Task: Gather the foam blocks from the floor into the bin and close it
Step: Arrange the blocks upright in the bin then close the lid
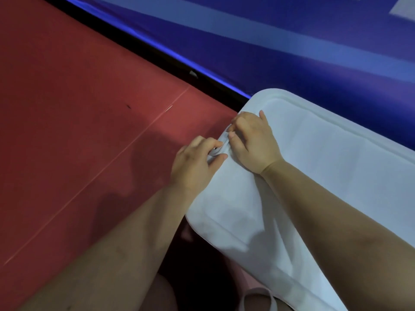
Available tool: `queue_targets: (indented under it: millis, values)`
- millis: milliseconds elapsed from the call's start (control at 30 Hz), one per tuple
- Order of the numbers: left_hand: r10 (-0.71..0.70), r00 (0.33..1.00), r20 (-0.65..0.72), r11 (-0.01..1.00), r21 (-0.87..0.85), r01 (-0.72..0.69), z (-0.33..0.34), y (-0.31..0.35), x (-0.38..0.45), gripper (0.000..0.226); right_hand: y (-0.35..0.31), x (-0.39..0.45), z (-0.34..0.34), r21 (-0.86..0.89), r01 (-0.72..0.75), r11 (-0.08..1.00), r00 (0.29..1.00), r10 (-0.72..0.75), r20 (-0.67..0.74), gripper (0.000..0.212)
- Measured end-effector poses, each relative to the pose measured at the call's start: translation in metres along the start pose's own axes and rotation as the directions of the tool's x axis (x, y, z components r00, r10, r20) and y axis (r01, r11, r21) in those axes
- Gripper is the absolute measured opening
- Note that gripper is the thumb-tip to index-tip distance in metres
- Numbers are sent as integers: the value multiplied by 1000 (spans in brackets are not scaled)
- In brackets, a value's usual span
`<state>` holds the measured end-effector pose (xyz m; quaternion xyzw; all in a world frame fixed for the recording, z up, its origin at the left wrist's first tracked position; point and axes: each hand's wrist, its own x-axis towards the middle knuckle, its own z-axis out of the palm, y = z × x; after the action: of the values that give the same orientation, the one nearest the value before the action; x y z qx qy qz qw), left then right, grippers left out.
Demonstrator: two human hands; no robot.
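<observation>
A white bin lid (325, 158) covers the bin, filling the right side of the head view. At the lid's left short edge sits a small white latch (221, 144). My left hand (195, 162) pinches the latch from the floor side between thumb and fingers. My right hand (253, 142) lies on top of the lid at the same edge, its fingers curled down onto the latch. No foam blocks are in view; the bin's inside is hidden under the lid.
Red floor (78, 120) spreads to the left, crossed by a thin pale line. A blue wall panel (292, 41) with a dark gap at its base runs behind the bin. A white strap or handle (258, 299) shows at the bottom edge.
</observation>
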<state>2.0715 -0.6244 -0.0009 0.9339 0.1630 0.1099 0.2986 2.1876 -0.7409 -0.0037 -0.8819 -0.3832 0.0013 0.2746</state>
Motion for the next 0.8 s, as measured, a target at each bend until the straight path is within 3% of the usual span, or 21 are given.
queue_targets:
  millis: [100, 167, 267, 367, 500, 600, 733, 800]
  values:
    - [34, 997, 68, 989, 142, -43, -4, 13, 2, 41, -5, -16, -12, -83, -68, 994, 988, 78, 130, 36]
    - [58, 993, 105, 979, 190, -77, -4, 32, 6, 45, -1, -40, -30, -136, -177, 975, 973, 194, 127, 50]
    - [239, 946, 218, 934, 215, -285, 11, 84, 14, 43, 16, -86, -67, -134, -431, 892, 902, 432, -25, 46]
    - [415, 792, 448, 832, 166, -530, 41, 156, 9, 40, 38, -139, -107, -150, -592, 792, 803, 563, -196, 39]
    - [589, 612, 528, 687, 73, -723, 93, 242, -15, 41, 71, -219, -147, -81, -766, 638, 615, 691, -378, 40]
    - [633, 522, 572, 619, 32, -785, 129, 290, -35, 42, 91, -273, -160, 61, -840, 539, 443, 747, -496, 39]
    - [659, 439, 610, 575, -33, -817, 164, 329, -59, 43, 107, -329, -160, 257, -892, 371, 245, 876, -415, 49]
    - [665, 404, 628, 561, -62, -826, 180, 341, -67, 42, 112, -347, -156, 409, -869, 279, 150, 936, -320, 65]
